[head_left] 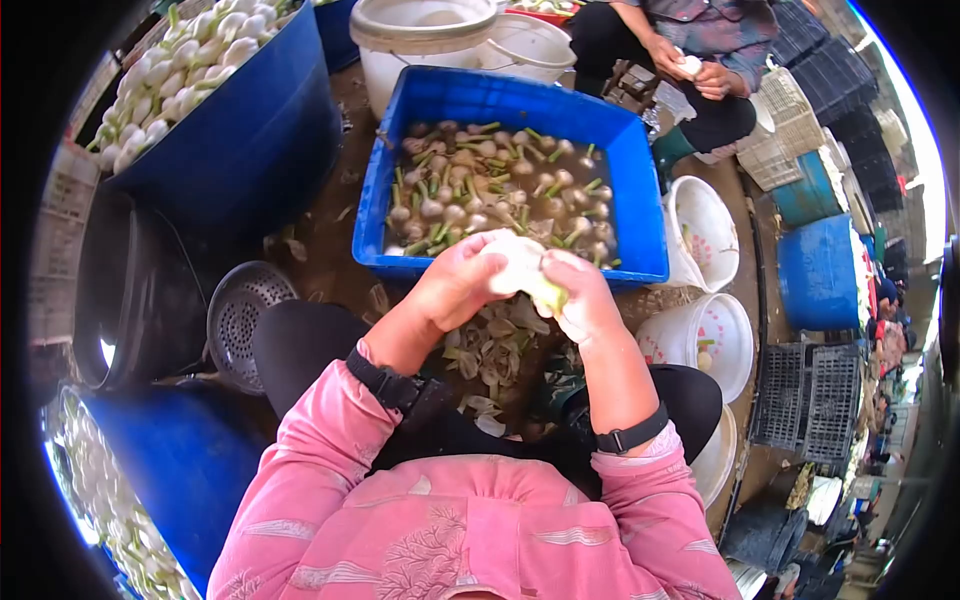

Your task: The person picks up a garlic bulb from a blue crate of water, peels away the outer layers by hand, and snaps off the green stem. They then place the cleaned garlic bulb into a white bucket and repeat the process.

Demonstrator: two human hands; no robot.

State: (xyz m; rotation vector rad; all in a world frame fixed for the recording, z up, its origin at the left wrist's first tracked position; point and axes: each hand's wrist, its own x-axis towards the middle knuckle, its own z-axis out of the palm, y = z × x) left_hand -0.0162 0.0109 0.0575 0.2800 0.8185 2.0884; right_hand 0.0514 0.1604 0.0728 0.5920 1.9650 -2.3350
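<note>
Both my hands meet in front of me on one white garlic bulb (520, 268), its green stem end pointing down to the right. My left hand (468, 275) wraps the bulb from the left. From the other side, my right hand (582, 295) grips it near the stem, thumb on top. Just beyond them is a blue rectangular tub (385, 190), where many unpeeled garlic bulbs (470, 185) with short green stems sit in murky water. Peeled skins (495, 350) lie in a heap on the ground below my hands.
Blue bins (270, 140) of peeled garlic stand at left, beside a metal colander (245, 310). White buckets (735, 335) line the right side. A co-worker's hands (690, 70) hold a white bulb at upper right. Black crates (805, 400) stand farther right.
</note>
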